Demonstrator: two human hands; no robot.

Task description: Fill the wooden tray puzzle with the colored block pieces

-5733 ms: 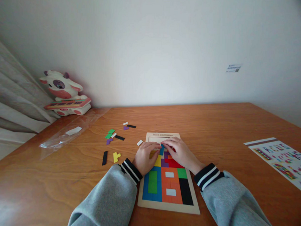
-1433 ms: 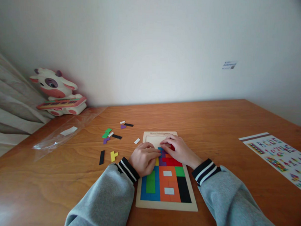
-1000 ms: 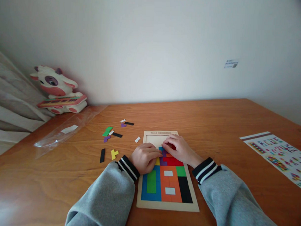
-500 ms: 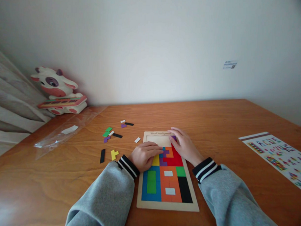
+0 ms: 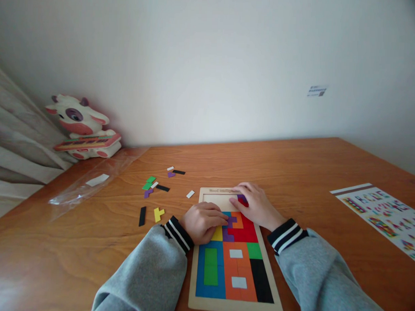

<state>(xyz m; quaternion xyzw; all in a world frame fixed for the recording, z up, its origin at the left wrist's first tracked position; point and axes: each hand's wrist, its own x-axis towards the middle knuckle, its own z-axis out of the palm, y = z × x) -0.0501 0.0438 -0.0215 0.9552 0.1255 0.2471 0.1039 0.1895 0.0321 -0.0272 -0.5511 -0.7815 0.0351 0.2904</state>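
Observation:
A wooden puzzle board (image 5: 236, 306) lies on the table in front of me, most of its lower part filled with coloured pieces. My left hand (image 5: 204, 222) rests on its left side, fingers close together with the tips on the blue and purple pieces; whether they grip one is hidden. Over the upper right corner is my right hand (image 5: 256, 205), its thumb apart from the fingers, beside a purple piece (image 5: 242, 199) and the red area (image 5: 247, 234). A bare part of the tray (image 5: 217, 200) shows at the top, between the hands.
Loose pieces lie left of the board, among them a yellow one (image 5: 158, 214), a black one (image 5: 142, 216) and a white one (image 5: 190, 194). Farther left are a clear plastic bag (image 5: 77, 187) and a cow toy (image 5: 82, 128). A printed sheet (image 5: 382, 216) lies at right.
The board has shifted nearer to me, down in the view. Both hands have moved slightly down and right, and the right thumb now reaches farther left over the board.

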